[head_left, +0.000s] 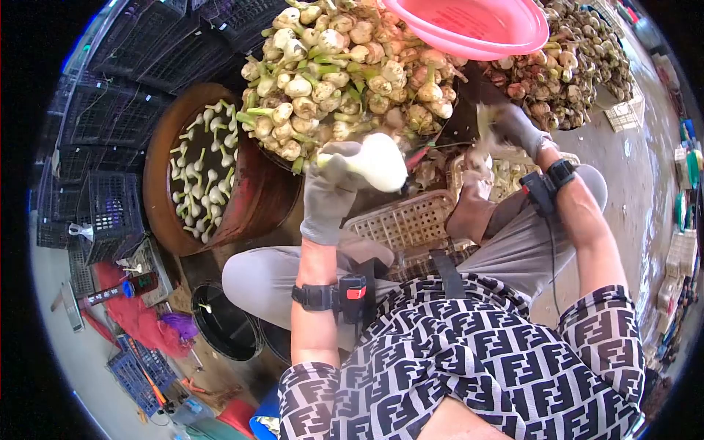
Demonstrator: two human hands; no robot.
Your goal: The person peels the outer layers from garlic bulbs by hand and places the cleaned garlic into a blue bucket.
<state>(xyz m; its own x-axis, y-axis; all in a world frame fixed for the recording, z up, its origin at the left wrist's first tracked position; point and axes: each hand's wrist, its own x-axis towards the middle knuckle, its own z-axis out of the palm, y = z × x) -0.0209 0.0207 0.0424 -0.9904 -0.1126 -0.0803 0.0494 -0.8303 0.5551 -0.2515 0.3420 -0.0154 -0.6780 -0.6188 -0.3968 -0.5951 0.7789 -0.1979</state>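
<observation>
My left hand [328, 192], in a grey glove, is closed round the stem of a smooth white garlic bulb [383, 163]. The bulb points right, in front of a large heap of untrimmed garlic [323, 88] with green stems and soil-stained skins. Off to the right, my right hand [517, 126], also gloved, is lifted near the heap's edge with curled fingers. A pale, blurred strip [482, 126] shows at its fingertips; what it is I cannot make out. Below the hands, between my legs, sits a cream plastic basket [400, 220].
A brown round tub [158, 180] at left holds cleaned garlic bulbs in dark water. A pink basin [469, 26] rests above the heap. More garlic [572, 66] lies at upper right. Black crates [110, 213] stack along the left, with a black bucket [227, 323] below.
</observation>
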